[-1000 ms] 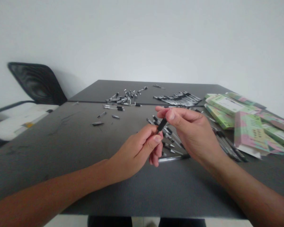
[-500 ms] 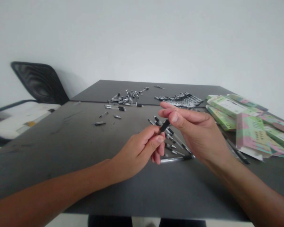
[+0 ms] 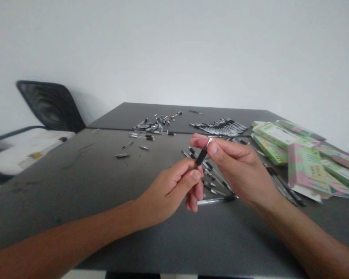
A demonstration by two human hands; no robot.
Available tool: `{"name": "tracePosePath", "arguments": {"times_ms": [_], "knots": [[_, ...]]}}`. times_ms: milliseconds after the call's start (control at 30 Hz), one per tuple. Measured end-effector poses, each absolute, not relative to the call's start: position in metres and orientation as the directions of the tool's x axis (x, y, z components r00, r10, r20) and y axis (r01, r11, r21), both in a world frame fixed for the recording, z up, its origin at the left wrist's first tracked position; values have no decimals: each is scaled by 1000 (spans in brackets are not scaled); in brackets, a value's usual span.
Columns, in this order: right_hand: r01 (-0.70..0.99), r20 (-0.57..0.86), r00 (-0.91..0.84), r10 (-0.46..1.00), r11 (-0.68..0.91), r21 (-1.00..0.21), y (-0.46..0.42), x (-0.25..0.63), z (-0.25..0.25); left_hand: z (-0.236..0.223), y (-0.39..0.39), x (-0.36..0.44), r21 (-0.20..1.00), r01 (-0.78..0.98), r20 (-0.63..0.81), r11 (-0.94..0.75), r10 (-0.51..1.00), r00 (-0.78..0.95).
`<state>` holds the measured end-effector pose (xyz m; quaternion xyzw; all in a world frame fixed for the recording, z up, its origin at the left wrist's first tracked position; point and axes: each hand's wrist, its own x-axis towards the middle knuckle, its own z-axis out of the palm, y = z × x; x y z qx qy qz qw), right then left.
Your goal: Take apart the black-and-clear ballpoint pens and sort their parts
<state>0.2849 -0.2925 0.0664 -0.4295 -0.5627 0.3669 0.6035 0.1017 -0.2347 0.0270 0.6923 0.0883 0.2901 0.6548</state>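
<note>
My left hand [image 3: 174, 190] is closed around a pen, its black rubber grip [image 3: 201, 157] sticking out past thumb and forefinger. Most of the barrel is hidden in the palm. My right hand [image 3: 235, 162] pinches the silver pen tip [image 3: 209, 142] at the upper end of that grip, between thumb and fingers. Beneath and between the hands lie several loose clear pens with black grips [image 3: 218, 174]. One clear pen [image 3: 213, 201] rests just right of my left fingers.
Farther back are a heap of pen parts [image 3: 159, 123] and a neat row of pens [image 3: 221, 126]. Loose parts [image 3: 122, 155] lie at left. Green and pink cardboard boxes [image 3: 308, 166] are piled at right on the dark table [image 3: 90, 201]. A black mesh chair [image 3: 50, 104] stands at left.
A silver tip now shows between my right fingers at the end of the black grip, where none was visible before. The hands have barely moved; the view has tilted up slightly.
</note>
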Motion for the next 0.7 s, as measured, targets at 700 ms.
{"name": "tracePosePath", "arguments": {"times_ms": [700], "knots": [[194, 424, 356, 833, 379, -905, -273, 305, 58, 30, -210, 100, 918, -217, 388, -333, 629, 674]]}}
